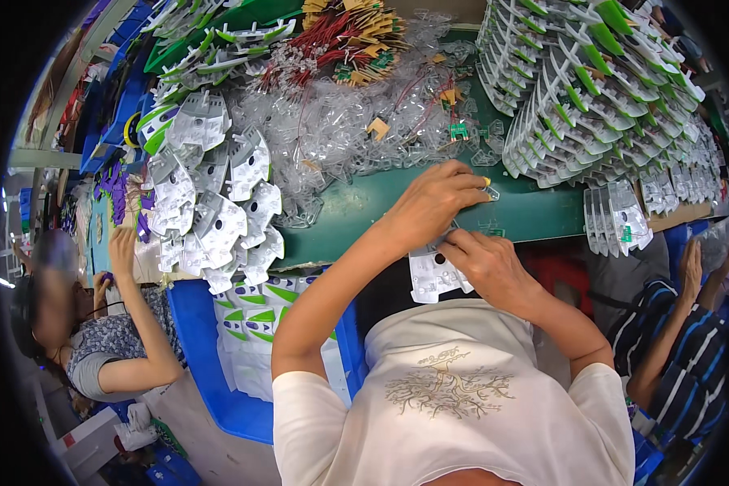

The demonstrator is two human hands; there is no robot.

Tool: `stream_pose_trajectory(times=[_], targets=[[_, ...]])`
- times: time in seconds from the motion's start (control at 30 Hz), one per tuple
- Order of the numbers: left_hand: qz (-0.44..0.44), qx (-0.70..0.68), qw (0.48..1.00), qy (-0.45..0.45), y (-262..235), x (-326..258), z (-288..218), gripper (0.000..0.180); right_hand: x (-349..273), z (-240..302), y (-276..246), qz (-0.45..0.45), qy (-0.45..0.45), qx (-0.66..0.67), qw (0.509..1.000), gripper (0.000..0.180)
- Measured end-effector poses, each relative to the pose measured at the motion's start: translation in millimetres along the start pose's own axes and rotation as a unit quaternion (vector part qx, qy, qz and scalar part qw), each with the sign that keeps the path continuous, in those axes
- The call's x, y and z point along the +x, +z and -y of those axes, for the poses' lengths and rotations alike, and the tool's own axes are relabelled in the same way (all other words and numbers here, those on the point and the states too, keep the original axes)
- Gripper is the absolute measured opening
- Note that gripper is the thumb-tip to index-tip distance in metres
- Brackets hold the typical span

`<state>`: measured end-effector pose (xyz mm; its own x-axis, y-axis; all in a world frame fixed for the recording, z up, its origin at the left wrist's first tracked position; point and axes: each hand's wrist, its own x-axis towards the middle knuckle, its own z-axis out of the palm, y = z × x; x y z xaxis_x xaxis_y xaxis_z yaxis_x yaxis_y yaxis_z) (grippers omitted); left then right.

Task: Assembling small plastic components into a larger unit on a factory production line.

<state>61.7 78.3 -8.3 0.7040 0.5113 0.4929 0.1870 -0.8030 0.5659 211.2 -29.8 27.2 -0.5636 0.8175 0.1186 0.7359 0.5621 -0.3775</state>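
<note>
My left hand reaches over the front of the green table. Its fingers are closed at the tips on a small clear plastic piece. Just below and to the right, my right hand is closed on the upper right part of a white plastic shell with a dark round hole. The shell hangs at the table's front edge, close to my shirt, and its top is partly covered by my hands. A small green circuit board shows beside my right hand's fingers.
Clear plastic pieces are heaped ahead, with red-wired boards behind. White shells lie piled at left; green-edged shells stand stacked at right. A blue bin holds more parts. Co-workers sit left and right.
</note>
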Motion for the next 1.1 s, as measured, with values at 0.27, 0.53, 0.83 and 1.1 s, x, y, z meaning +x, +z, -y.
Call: stream_pose_trajectory(times=[0.27,0.53,0.83,1.1], targets=[[0.031,0.070,0.992,-0.101,-20.9,-29.1,-24.5,0.032,0.7,-7.7,0.8,-0.024,-0.013,0.034,0.999,0.021],[-0.073,0.071,0.985,-0.141,-28.1,-89.8,-62.5,0.032,7.1,-9.6,-4.7,-0.017,-0.030,0.028,0.999,0.024],[-0.010,0.126,0.985,-0.115,-16.2,-85.8,-63.2,0.027,6.9,-15.1,10.1,-0.077,-0.016,0.057,0.995,0.017],[-0.078,0.145,0.980,-0.114,-5.0,-92.8,-59.0,0.026,8.9,-15.5,0.2,-0.084,0.073,0.113,0.987,0.012]])
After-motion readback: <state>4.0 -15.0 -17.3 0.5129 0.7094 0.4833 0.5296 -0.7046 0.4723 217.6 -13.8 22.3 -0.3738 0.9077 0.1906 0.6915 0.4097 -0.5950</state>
